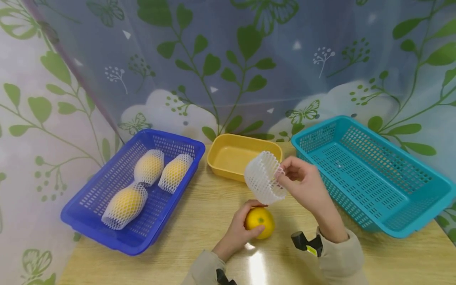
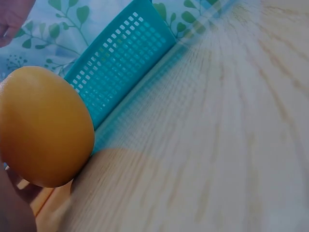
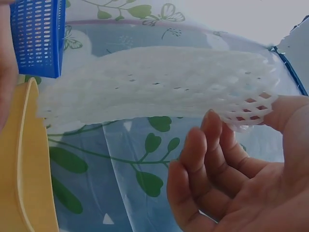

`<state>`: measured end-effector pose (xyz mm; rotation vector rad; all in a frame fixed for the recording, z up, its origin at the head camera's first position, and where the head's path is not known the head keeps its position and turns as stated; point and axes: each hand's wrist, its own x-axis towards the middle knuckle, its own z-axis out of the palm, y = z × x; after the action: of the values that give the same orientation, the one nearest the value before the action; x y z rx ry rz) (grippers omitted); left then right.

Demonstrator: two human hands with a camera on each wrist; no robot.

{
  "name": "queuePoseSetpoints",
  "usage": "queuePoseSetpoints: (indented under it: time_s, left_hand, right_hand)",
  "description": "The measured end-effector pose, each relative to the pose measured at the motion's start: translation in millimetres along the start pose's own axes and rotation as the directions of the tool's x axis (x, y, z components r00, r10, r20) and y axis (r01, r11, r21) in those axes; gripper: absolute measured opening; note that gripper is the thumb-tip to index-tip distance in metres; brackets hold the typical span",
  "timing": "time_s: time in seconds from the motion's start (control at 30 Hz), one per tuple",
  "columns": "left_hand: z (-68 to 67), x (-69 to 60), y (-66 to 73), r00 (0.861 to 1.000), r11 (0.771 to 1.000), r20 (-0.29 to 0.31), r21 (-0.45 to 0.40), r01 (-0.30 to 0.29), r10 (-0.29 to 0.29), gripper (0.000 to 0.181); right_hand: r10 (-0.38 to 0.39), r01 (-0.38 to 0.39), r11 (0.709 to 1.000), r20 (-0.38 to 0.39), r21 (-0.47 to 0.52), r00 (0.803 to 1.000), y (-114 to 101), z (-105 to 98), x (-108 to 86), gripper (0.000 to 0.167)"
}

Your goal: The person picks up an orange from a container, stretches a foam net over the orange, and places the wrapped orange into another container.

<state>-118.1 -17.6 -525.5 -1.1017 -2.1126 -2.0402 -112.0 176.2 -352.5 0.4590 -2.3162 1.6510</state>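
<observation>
My left hand (image 1: 238,229) holds a round yellow-orange fruit (image 1: 263,223) at the table's front middle, thumb and fingers curled about its left side. In the left wrist view the same fruit (image 2: 46,128) shows smooth and bare. Above and to the right, my right hand (image 1: 305,184) pinches the edge of a white foam net sleeve (image 1: 263,178) between thumb and fingers. The right wrist view shows that foam sleeve (image 3: 154,82) hanging flattened, with no fruit visible inside it. The sleeve covers part of the yellow bin's front right corner in the head view.
On the left, a blue basket (image 1: 142,249) holds three yellow fruits in foam nets (image 1: 124,208). A small yellow bin (image 1: 228,158) stands at the back middle. To the right is a teal basket (image 1: 356,170). A patterned curtain (image 1: 228,71) hangs behind the wooden table (image 1: 192,221).
</observation>
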Motion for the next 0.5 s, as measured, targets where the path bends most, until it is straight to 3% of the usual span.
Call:
queuePoseSetpoints:
  time_s: [0.07, 0.27, 0.5]
  left_hand:
    - [-2.3, 0.0, 1.7, 0.999, 1.000, -0.041, -0.023, 0.004, -0.005, 0.046]
    - [-11.0, 8.2, 16.7, 0.980, 0.990, -0.163, -0.107, 0.097, -0.114, 0.047]
    - [-15.8, 21.8, 39.8, 0.930, 0.951, -0.258, -0.230, 0.205, -0.263, 0.051]
  right_hand:
    - [-0.003, 0.003, 0.998, 0.016, -0.055, 1.000, -3, 2, -1.5, 0.006]
    - [-0.035, 0.046, 0.987, 0.072, -0.151, 0.997, -9, 9, -6.0, 0.009]
    - [-0.101, 0.128, 0.976, 0.151, -0.179, 0.983, -15, 16, -9.1, 0.015]
